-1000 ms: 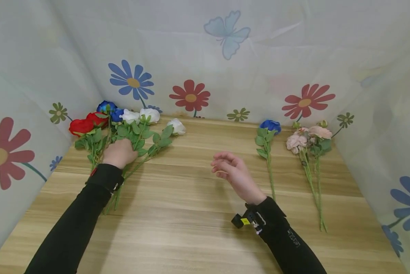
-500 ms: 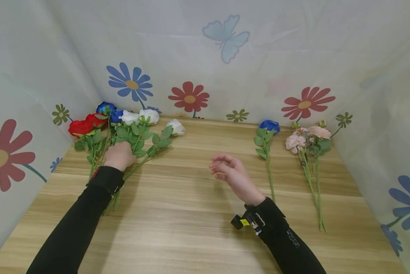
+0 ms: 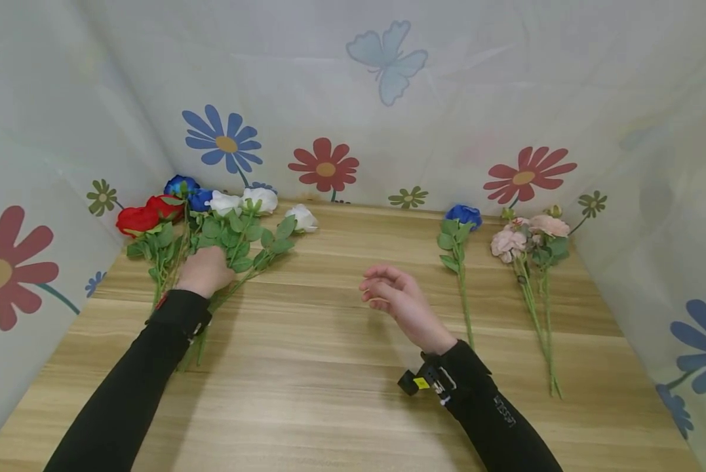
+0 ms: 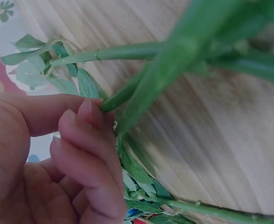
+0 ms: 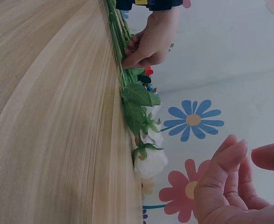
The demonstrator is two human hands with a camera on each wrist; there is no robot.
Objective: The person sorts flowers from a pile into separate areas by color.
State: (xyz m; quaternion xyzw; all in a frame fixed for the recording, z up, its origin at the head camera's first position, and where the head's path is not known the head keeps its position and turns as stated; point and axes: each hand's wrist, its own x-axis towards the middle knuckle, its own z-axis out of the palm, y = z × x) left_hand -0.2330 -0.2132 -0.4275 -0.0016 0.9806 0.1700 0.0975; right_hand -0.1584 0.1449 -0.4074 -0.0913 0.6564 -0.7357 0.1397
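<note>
In the head view my left hand [image 3: 205, 270] is among the stems of a bunch of artificial roses at the left. The left wrist view shows its thumb and forefinger pinching a green rose stem [image 4: 122, 95]; I cannot tell which bloom it bears. White roses [image 3: 302, 218], red roses [image 3: 137, 221] and blue roses [image 3: 199, 199] lie with their heads toward the back, and the hand covers part of their stems. Over the middle of the table hovers my right hand [image 3: 402, 305], fingers loosely bent and holding nothing.
A single blue rose [image 3: 463, 216] lies right of my right hand. Farther right are pale pink flowers [image 3: 509, 244] with crossing stems. Everything lies on a wooden table [image 3: 305, 367], enclosed at the back and sides by a flower-printed cloth [image 3: 435, 105].
My left hand has drawn back very slightly toward the body along the stems. The right hand keeps its place, and the flowers at the right have not moved.
</note>
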